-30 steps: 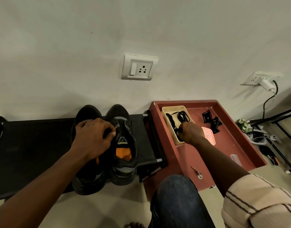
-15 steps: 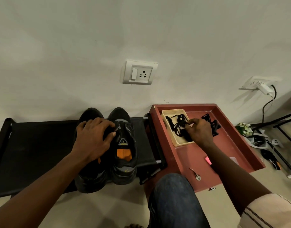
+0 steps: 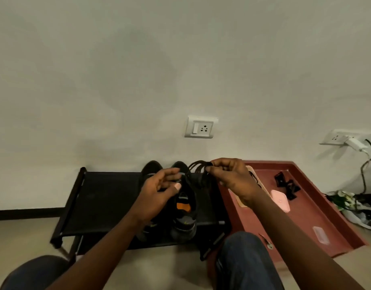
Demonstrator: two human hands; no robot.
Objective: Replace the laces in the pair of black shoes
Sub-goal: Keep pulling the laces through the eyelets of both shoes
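While right grip [image 3: 230, 178] pinches the looped black laces [image 3: 197, 166] just above the shoes [image 3: 184, 216], left grip [image 3: 157, 193] hovers half-open over them.

The left shoe [image 3: 151, 167] is largely covered by the left hand [image 3: 159, 189] and its forearm; only the toe is seen. Most of the tan basket [image 3: 242, 203] is hidden behind the right hand [image 3: 230, 176]. The lower strands of the lace bundle [image 3: 198, 166] are lost against the dark right shoe [image 3: 184, 208], so contact with the left fingers cannot be told. The small metal piece [image 3: 269, 245] on the red tray [image 3: 306, 216] cannot be identified
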